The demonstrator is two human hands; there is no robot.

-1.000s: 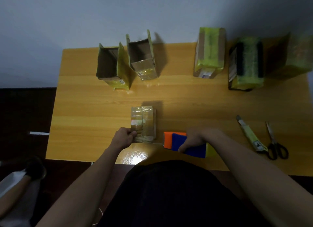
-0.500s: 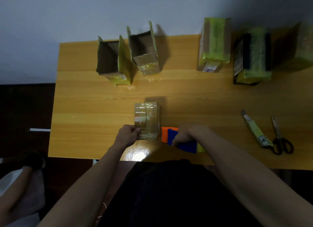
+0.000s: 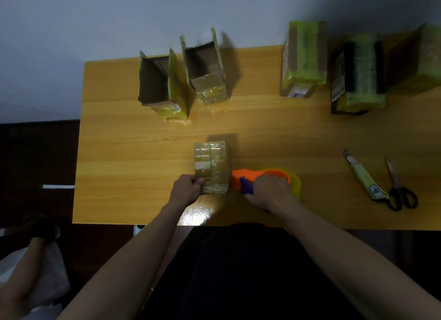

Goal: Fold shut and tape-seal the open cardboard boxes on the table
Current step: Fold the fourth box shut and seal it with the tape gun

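Table: two open cardboard boxes stand well beyond my fingers. Closed taped box, long axis running away from me, lies between my hands; my left hand pinches its near left corner. My right hand curls round the orange tape dispenser, nose just right of the box, nearer than the left
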